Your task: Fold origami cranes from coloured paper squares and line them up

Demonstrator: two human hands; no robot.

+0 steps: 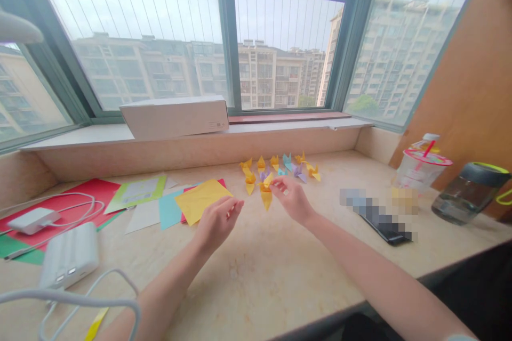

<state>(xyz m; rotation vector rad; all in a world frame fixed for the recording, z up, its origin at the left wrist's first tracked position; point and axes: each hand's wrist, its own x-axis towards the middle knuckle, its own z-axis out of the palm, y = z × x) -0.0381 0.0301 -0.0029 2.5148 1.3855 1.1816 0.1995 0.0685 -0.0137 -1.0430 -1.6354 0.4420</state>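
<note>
My right hand (pixel 293 198) pinches a yellow paper crane (pixel 266 197) at the near side of a group of folded cranes on the counter. My left hand (pixel 219 219) is a little to the left, fingers curled together, with nothing visible in them. It is beside a yellow paper sheet (pixel 202 198). Behind the pinched crane are several more yellow cranes, such as the yellow crane (pixel 250 183) at its left. A purple crane (pixel 298 171) and a blue crane (pixel 287 161) stand among them.
Coloured sheets, including a blue sheet (pixel 170 212), lie left, near a white power bank (pixel 70 253) and cables. A long white box (pixel 176 117) rests on the sill. To the right are a phone (pixel 384 226), a plastic cup (pixel 418 168) and a dark bottle (pixel 466 194).
</note>
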